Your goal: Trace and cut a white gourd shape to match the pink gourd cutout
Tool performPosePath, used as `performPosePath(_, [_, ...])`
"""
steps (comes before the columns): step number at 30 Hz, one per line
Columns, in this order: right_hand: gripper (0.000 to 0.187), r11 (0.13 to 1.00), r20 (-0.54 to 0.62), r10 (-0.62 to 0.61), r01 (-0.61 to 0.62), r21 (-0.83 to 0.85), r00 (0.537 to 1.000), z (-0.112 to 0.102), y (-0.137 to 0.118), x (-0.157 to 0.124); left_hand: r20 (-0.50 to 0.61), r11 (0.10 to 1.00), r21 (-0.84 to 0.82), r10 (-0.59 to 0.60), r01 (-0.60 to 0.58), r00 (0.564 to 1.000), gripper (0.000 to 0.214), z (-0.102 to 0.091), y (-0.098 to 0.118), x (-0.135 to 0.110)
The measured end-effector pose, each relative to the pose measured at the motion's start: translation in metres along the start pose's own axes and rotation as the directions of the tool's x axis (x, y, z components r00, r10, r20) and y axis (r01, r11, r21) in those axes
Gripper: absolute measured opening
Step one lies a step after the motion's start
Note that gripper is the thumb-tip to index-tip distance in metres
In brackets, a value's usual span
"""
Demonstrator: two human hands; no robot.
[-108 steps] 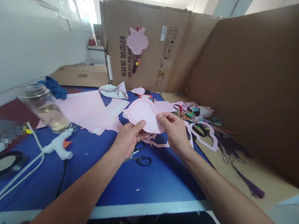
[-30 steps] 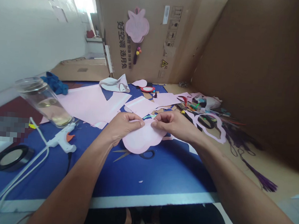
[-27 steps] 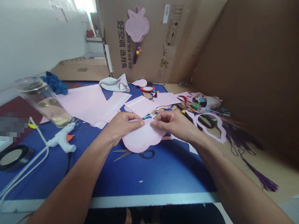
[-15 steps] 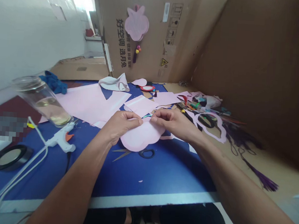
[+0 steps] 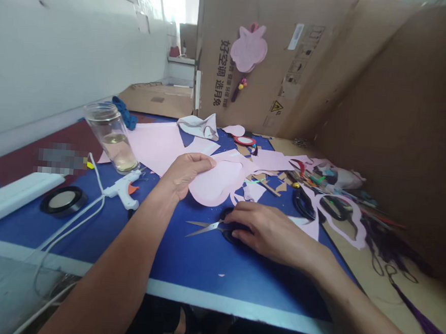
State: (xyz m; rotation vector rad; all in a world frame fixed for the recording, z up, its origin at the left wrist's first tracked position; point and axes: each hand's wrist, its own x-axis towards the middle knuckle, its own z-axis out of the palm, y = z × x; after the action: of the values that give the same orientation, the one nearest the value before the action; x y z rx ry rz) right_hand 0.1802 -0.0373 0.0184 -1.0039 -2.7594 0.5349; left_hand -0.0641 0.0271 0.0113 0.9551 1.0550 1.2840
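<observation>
My left hand (image 5: 186, 170) pinches the upper edge of a pink paper cutout (image 5: 218, 182) with rounded lobes and holds it just above the blue table top (image 5: 186, 256). My right hand (image 5: 268, 231) lies on the black handles of a pair of scissors (image 5: 211, 227), fingers curled over them; the half-open blades point left on the blue surface.
A glass jar (image 5: 112, 136), a white glue gun (image 5: 124, 190) with its cord and a roll of black tape (image 5: 63, 200) stand at the left. Pink sheets (image 5: 156, 144) lie behind. Paper offcuts, a second pair of scissors (image 5: 302, 200) and purple tassels (image 5: 400, 250) clutter the right. Cardboard walls (image 5: 402, 113) enclose the back and right.
My right hand let go of the pink cutout and dropped onto the scissors on the table. My left hand keeps the cutout alone. The view has swung to the left.
</observation>
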Motion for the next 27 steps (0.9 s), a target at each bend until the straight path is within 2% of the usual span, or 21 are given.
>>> performPosePath(6, [0.027, 0.998, 0.061, 0.019, -0.016, -0.053, 0.998, 0.006, 0.001, 0.002, -0.017, 1.0, 0.009, -0.007, 0.007, 1.0, 0.028, -0.001, 0.0, 0.0])
performPosePath(11, [0.018, 0.998, 0.027, -0.008, 0.01, -0.069, 1.0, 0.005, 0.0, 0.003, -0.024, 1.0, -0.011, -0.021, 0.021, 0.999, 0.033, -0.003, -0.001, 0.003])
performPosePath(16, [0.014, 0.998, 0.089, -0.013, 0.017, -0.055, 0.996, 0.002, -0.002, 0.003, -0.032, 0.999, -0.024, -0.039, 0.038, 0.999, 0.037, -0.003, 0.0, 0.002])
performPosePath(21, [0.008, 0.985, 0.125, -0.015, 0.036, -0.17, 0.992, 0.001, -0.012, 0.005, -0.04, 0.999, -0.026, -0.038, 0.037, 0.998, 0.038, -0.004, 0.002, 0.001])
performPosePath(27, [0.019, 0.94, 0.14, 0.012, 0.037, -0.339, 0.99, 0.008, -0.026, 0.002, -0.051, 1.0, 0.011, -0.018, 0.018, 0.999, 0.032, -0.007, 0.0, 0.004])
